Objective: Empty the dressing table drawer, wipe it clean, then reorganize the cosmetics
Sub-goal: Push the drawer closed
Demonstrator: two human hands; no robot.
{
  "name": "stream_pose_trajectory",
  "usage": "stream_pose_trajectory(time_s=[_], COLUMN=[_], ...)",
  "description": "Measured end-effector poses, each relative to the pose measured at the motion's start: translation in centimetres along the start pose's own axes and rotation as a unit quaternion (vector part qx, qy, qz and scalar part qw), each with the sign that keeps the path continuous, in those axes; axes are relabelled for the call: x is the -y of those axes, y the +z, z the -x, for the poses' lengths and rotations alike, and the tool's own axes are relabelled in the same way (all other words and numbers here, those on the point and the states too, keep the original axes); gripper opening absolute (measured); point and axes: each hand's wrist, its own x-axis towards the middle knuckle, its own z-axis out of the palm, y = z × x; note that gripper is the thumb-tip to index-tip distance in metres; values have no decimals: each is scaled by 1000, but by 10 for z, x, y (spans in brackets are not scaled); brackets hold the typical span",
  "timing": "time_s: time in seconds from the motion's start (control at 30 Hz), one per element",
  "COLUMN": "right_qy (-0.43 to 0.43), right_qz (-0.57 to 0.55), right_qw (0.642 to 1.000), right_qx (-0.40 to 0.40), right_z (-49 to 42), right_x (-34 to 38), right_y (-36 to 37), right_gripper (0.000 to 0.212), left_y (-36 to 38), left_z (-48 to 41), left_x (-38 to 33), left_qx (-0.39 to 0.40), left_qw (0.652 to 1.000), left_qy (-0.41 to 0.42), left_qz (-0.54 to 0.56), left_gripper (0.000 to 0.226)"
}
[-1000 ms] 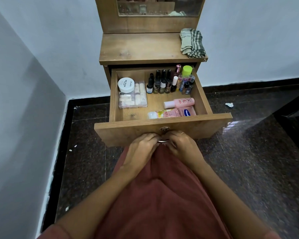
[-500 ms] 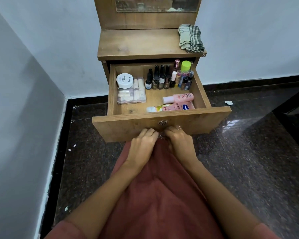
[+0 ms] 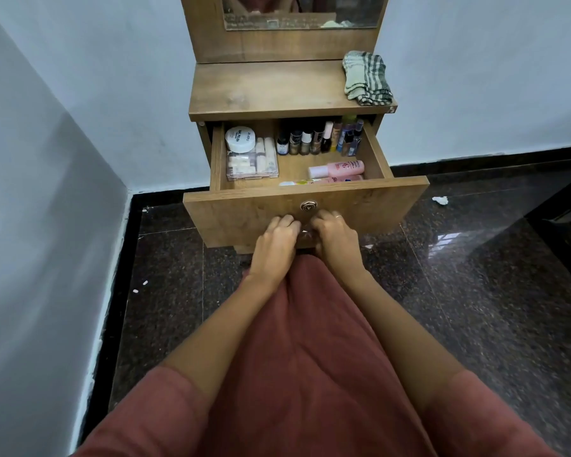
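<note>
The wooden drawer [image 3: 231, 219] of the dressing table [image 3: 264, 90] stands partly open. Inside are a white round jar [image 3: 240, 139] on a clear plastic box [image 3: 251, 164] at the left, a row of small nail polish bottles [image 3: 305, 143] at the back, and a pink bottle [image 3: 338, 168] lying by the front wall. Another tube beside it is mostly hidden by the drawer front. My left hand [image 3: 276, 249] and my right hand [image 3: 335, 239] are side by side, fingers curled on the handle low on the drawer front, below the round lock [image 3: 308, 206].
A folded checked cloth [image 3: 367, 79] lies on the right of the table top, under the mirror [image 3: 300, 11]. A pale wall runs close along the left. A crumpled paper scrap [image 3: 439, 200] lies on the dark glossy floor at the right, near dark furniture [image 3: 567, 225].
The drawer has slid inward: the back row of bottles now sits partly under the table top. Both hands stayed on the handle and moved forward with it.
</note>
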Motion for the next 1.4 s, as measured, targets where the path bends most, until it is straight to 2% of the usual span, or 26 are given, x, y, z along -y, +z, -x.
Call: stream_pose_trajectory(time_s=[0.27,0.73,1.07,1.4], right_qy=[6,16,26,34], right_qz=[28,-32,-42,-32], right_qw=[999,999,999,999], right_qx=[20,-10,-20,-14], right_z=[-48,-133,-166,-175], right_x=[1,-7,-12,-13], right_y=[-5,12,22,27], right_gripper=[21,19,18,23], left_y=[5,-1,6,12], left_z=[-48,-130,-162,-175], left_x=[12,32,57,63], left_qx=[-16,-10,-31,-37], left_qw=[1000,999,999,999], left_qy=[-14,-33,-18,-23], left_qz=[-18,-40,-13,-5], left_gripper=[19,22,18,24])
